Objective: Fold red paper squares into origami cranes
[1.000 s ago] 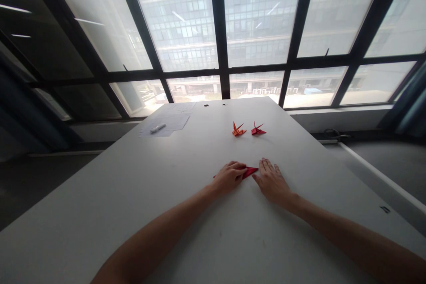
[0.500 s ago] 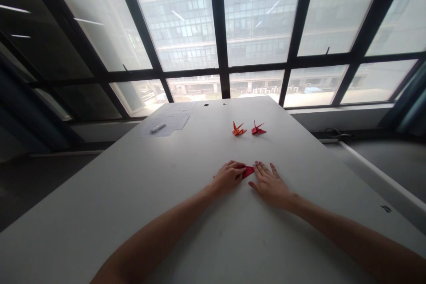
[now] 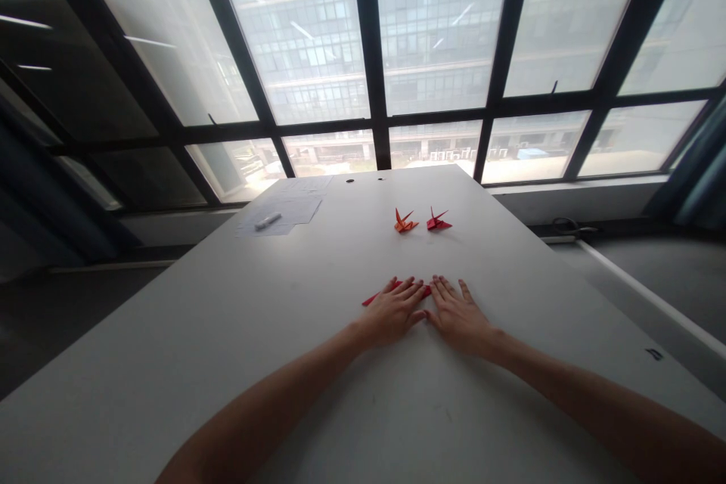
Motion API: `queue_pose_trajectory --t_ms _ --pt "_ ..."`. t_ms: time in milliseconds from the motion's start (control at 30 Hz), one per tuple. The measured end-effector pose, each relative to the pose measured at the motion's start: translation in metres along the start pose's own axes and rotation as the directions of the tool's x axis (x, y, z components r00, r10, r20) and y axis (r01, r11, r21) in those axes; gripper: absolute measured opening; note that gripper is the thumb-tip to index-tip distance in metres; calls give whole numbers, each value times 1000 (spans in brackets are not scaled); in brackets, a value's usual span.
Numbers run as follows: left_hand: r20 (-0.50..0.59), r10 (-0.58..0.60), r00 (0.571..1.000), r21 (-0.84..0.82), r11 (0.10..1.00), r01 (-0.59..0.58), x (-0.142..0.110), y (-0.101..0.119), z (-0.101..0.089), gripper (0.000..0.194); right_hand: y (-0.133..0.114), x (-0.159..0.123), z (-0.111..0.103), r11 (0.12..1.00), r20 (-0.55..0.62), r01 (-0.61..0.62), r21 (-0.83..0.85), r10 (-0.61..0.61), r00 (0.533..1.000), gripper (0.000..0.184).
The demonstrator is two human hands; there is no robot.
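My left hand (image 3: 391, 312) lies flat on a folded red origami paper (image 3: 379, 297), covering most of it. Only a thin strip shows beyond the fingers, with a small red corner by the fingertips. My right hand (image 3: 458, 316) rests palm down just beside it, fingers spread, its fingertips almost meeting the left hand's. Farther up the white table (image 3: 340, 393) stand an orange origami crane (image 3: 406, 221) and a red origami crane (image 3: 439, 220), side by side and out of reach of my fingers.
Sheets of paper (image 3: 280, 213) with a white marker (image 3: 268, 221) lie at the table's far left corner. The far edge meets a wall of large windows (image 3: 436, 38). A dark cable (image 3: 570, 225) lies on the ledge to the right.
My left hand has shifted over the red paper, hiding the part that showed between my hands. My right hand's fingers have moved slightly toward it. The cranes have not moved.
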State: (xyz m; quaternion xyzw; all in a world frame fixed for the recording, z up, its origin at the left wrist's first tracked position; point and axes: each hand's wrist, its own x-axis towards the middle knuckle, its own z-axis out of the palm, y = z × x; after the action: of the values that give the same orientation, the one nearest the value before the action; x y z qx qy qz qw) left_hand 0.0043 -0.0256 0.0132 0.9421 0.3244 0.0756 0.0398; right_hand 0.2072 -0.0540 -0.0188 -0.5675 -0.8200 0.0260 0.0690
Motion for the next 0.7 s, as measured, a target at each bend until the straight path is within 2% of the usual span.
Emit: queue_pose_trajectory --t_ms 233,333,467,567,633,700 --pt "85 -213 973 119 972 202 -15 -2 5 79 -2 -1 2 1000 -29 11 -29 -12 1000 70" --pt "126 -250 960 129 964 234 -18 -1 4 85 -4 -2 1 1000 -17 -6 -28 6 1000 69" --pt "170 -243 955 121 967 225 -15 0 3 86 -4 -2 2 992 -21 -121 -35 121 992 73" --pt "154 -244 958 106 967 230 -13 0 6 85 -3 0 1 974 -62 -225 -24 223 973 75" --pt "122 -234 965 92 970 223 -13 -1 9 84 -2 2 0 984 -113 -178 -1 177 978 72" --pt "99 -220 970 81 974 213 -14 -2 11 84 0 4 -3 1000 -111 5 30 -2 994 66"
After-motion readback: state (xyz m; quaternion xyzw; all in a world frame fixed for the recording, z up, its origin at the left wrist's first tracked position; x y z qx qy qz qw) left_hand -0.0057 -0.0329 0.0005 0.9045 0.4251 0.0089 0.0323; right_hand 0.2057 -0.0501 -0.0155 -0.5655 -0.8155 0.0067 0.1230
